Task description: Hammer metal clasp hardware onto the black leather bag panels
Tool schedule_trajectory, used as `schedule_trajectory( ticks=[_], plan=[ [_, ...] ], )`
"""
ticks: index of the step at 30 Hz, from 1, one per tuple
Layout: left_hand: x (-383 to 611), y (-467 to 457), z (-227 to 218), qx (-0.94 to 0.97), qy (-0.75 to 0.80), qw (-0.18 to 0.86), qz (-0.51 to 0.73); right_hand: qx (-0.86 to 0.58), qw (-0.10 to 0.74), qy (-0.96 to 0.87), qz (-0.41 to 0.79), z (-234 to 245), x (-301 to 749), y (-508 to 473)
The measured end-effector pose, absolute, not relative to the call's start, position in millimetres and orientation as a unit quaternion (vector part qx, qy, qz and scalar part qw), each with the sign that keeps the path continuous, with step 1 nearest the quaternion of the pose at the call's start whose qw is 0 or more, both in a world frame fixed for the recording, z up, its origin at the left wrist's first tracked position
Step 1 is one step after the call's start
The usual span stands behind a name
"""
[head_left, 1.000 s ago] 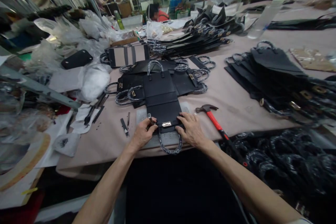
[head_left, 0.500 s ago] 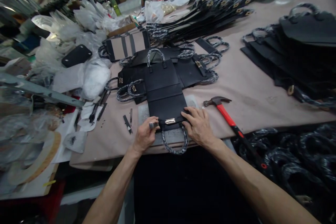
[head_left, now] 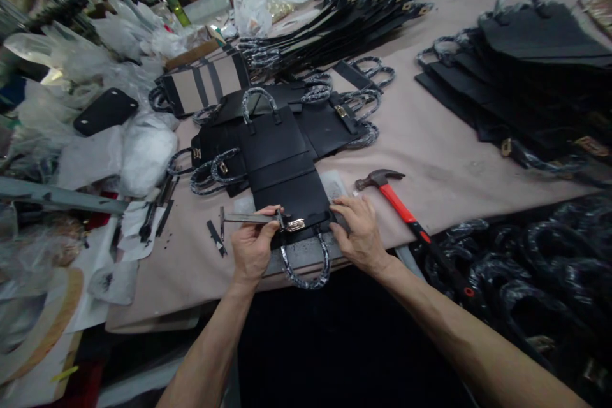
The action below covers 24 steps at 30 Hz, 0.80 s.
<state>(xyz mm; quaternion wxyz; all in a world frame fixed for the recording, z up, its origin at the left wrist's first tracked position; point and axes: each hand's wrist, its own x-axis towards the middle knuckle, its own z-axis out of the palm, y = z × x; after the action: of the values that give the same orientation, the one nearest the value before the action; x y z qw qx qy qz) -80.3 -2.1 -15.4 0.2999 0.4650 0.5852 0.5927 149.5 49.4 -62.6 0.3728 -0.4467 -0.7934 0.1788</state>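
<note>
And here the left hand (head_left: 253, 247) is pinching a metal caliper-like gauge (head_left: 241, 218), its beam pointing leftward, its head sitting just beside the shiny clasp (head_left: 295, 225). That clasp is lying between both hands, nearer the left, on a black handbag body (head_left: 289, 191) whose long axis is running away from the person. The right hand (head_left: 356, 229), fingers loosely spread, is resting at the body's right edge.

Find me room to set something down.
Bare cloth lies between the hammer and the right bag pile; a smaller patch, between the black tool and white paper. Crowded: left, with plastic bags, and beyond the central bag, with other bags.
</note>
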Motion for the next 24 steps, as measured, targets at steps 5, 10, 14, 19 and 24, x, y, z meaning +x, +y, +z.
schedule_trajectory(
  ticks=[5, 10, 14, 19, 24],
  plan=[
    [-43, 22, -21, 0.466, 0.566, 0.361, 0.576, -0.426, 0.394, -0.806, 0.117, -65, 156, 43],
    [-41, 30, -32, 0.491, 0.558, 0.365, 0.560, -0.400, 0.378, -0.827, 0.114, -62, 154, 44],
    [-43, 29, -38, 0.523, 0.546, 0.350, 0.552, -0.392, 0.367, -0.835, 0.120, -63, 155, 44],
    [-43, 28, -40, 0.554, 0.535, 0.340, 0.540, -0.392, 0.381, -0.829, 0.121, -67, 155, 44],
    [-42, 28, -36, 0.569, 0.521, 0.347, 0.533, -0.395, 0.387, -0.823, 0.129, -66, 155, 45]
  ],
)
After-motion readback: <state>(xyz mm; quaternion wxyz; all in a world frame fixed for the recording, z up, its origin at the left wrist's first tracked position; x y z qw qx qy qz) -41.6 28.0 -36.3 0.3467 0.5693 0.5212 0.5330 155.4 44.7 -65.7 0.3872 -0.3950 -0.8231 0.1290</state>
